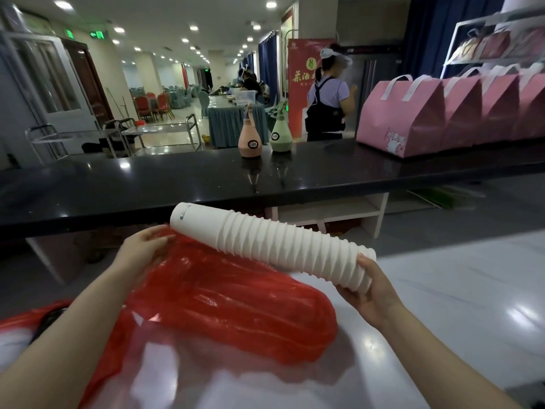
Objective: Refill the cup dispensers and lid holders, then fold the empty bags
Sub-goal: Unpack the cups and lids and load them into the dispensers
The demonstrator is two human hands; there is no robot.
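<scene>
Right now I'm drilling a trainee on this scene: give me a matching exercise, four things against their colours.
Things:
1. stack of paper cups
2. plastic bag
3. left spray bottle
4. tote bags

Colours:
a. pink
b. white
c. salmon
d. red

Pairs: 1-b, 2-d, 3-c, 4-a

I read this as a banquet hall's drinks counter — black counter [177, 178] with two spray bottles [250, 140] near its far edge and pink gift bags [401, 119] toward its right end. Behind it, red banquet chairs [153, 106], a draped long table [233, 122], steel trolleys [165, 134] — an aproned worker [326, 104].
</scene>
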